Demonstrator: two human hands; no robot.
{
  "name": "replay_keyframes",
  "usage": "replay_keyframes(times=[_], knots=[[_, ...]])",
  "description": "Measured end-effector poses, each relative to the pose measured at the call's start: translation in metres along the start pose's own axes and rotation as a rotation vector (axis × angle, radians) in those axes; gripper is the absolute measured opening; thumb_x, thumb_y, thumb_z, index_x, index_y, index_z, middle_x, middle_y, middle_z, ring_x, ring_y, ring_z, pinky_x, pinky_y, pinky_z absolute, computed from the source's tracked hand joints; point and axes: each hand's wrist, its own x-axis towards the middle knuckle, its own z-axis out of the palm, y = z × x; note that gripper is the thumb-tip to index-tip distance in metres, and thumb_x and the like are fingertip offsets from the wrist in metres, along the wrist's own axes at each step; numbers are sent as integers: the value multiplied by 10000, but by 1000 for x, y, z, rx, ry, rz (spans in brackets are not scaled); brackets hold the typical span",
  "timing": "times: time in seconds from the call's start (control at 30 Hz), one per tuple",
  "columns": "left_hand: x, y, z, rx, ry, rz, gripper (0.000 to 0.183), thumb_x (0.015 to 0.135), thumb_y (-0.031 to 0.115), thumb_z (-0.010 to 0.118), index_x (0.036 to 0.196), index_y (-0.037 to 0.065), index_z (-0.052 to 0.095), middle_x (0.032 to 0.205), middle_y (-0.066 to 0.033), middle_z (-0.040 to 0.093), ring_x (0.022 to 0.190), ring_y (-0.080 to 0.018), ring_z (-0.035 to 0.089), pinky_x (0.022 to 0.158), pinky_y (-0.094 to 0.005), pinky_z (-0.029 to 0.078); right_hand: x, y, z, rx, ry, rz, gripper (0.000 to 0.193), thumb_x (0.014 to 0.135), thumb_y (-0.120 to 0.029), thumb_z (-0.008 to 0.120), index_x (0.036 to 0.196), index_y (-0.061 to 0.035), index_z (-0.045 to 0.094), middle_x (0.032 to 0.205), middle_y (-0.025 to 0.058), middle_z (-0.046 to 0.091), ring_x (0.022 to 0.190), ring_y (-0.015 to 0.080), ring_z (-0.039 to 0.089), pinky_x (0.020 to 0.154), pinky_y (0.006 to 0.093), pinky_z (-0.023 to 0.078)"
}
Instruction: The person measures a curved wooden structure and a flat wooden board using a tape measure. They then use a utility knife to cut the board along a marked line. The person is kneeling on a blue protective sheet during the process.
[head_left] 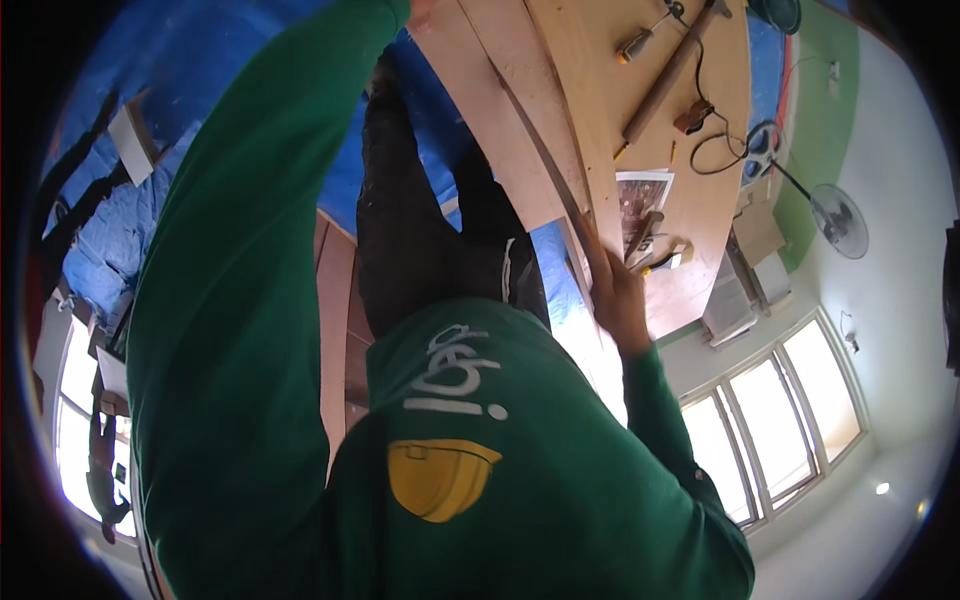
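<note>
My right hand (622,302) is at the near end of a long, thin wooden strip (545,150), closed on it with the fingers along its edge. That strip runs away from me beside a wide, pale plywood sheet (480,100). At the top edge, only a sliver of my left hand (424,8) shows past the green sleeve, next to the far end of the plywood; its fingers are out of sight. Close to my right hand, a printed sheet (640,195) lies on the wooden worktop (715,210), with a yellow-and-black handled tool (662,264) nearby.
Farther along the worktop lie a long wooden-handled hammer (672,82), an orange-and-black screwdriver (633,46) and a looped black cable (700,170). Beyond stands a fan (838,220). Blue sheeting (260,60) covers the floor. Another person (105,470) is at the far left by a window.
</note>
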Motion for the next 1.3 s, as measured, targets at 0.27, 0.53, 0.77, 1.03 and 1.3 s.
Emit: replay_keyframes(times=[0.27, 0.53, 0.77, 1.03, 1.3], knots=[[20, -2, 23, -49, 90, 54, 1210, 654, 334, 954, 1648, 352, 264, 1746, -159, 102, 1610, -381, 85, 1227, -704, 183, 100, 16, 63, -77, 123, -278, 358, 1066, -319, 521, 1145, -20, 701, 829, 265, 698, 824, 485, 690, 668, 528, 535], [5, -2, -11, -4, -18, 0, 1226, 649, 347, 959, 1650, 364, 252, 1746, -157, 102, 1611, -379, 79, 1234, -694, 180, 88, -25, 42, 91, 7, -1, 434, 1065, -391, 505, 1101, -8, 705, 838, 276, 677, 816, 501, 664, 702, 544, 514], [0, 3, -7, -30, -33, 8, 1239, 638, 360, 963, 1650, 373, 248, 1748, -148, 92, 1605, -399, 92, 1229, -699, 190, -68, -20, -46, -118, -103, 41, 337, 1088, -211, 474, 1262, -7, 678, 758, 156, 669, 587, 263, 670, 544, 402, 508], [11, 8, -9, -14, -37, 32, 1217, 654, 370, 951, 1648, 391, 248, 1749, -142, 99, 1609, -376, 92, 1234, -689, 189, 203, -77, 77, -92, -5, -81, 531, 1063, -464, 459, 1087, 8, 702, 876, 316, 685, 895, 537, 655, 793, 560, 521], [5, 1, -1, 6, -9, -7, 1138, 699, 357, 919, 1640, 390, 279, 1750, -131, 106, 1610, -367, 99, 1238, -678, 190, -34, -16, -32, 30, -105, 213, 413, 1082, -338, 504, 1247, -2, 678, 686, 175, 596, 624, 303, 646, 578, 413, 500]])
